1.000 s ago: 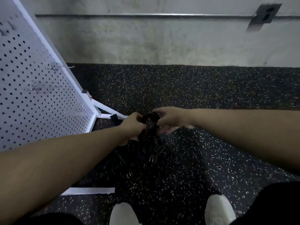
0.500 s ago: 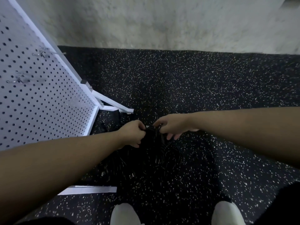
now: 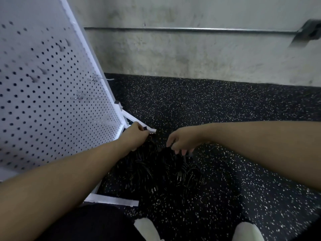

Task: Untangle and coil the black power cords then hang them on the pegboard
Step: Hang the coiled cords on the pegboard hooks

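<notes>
A tangled pile of black power cords point(image 3: 156, 169) lies on the speckled floor in front of my feet, with several metal plug prongs showing. My left hand point(image 3: 134, 135) is at the pile's upper left, beside the stand's white foot, and pinches a black cord end between thumb and fingers. My right hand point(image 3: 182, 140) hovers over the pile's upper right with its fingers spread and loosely curled downward, tips at the topmost cords; no grip is visible. The white pegboard point(image 3: 52, 94) leans at the left, carrying bare metal hooks point(image 3: 97, 79).
The pegboard stand's white feet point(image 3: 111, 200) reach out onto the black speckled rubber floor point(image 3: 225, 119). A grey concrete wall with a metal conduit point(image 3: 191, 29) runs along the back. My white shoes point(image 3: 147, 230) are at the bottom edge.
My hands have moved apart: the left drew a cord end up and left toward the stand's foot, and the right let go of the bundle. The camera tilted up.
</notes>
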{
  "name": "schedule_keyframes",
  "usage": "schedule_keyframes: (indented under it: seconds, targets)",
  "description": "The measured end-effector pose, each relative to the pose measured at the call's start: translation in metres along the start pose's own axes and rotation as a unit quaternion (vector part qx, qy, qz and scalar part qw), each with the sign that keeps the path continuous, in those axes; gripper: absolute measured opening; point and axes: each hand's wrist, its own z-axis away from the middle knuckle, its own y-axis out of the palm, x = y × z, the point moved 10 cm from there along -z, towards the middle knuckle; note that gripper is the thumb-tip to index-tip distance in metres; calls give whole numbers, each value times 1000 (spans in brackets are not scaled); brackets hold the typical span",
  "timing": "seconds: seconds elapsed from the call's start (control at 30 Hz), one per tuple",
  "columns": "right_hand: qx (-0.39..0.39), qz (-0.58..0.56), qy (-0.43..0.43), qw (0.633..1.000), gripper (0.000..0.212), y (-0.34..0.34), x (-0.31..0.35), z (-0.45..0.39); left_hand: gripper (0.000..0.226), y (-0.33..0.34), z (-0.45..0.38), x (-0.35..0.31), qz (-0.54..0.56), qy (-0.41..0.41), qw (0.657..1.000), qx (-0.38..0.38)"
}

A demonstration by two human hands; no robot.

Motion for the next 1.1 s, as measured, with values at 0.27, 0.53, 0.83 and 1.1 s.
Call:
schedule_keyframes:
  seconds: [0.27,0.53,0.83,1.1]
  targets:
    - [-23,-27,29,999,26,12,10,-30,25,16,1,59,-18,-78,997,20]
    - [-100,-222,111,964,55,36,-14,-90,43,40,-26,95,-18,-125,990,64]
    - [-134,-275,87,948,43,50,-23,-140,13,46,-55,116,29,-164,984,66]
    - [-206,-313,14,927,35,3,-27,-116,26,22,-54,76,119,-105,986,54]
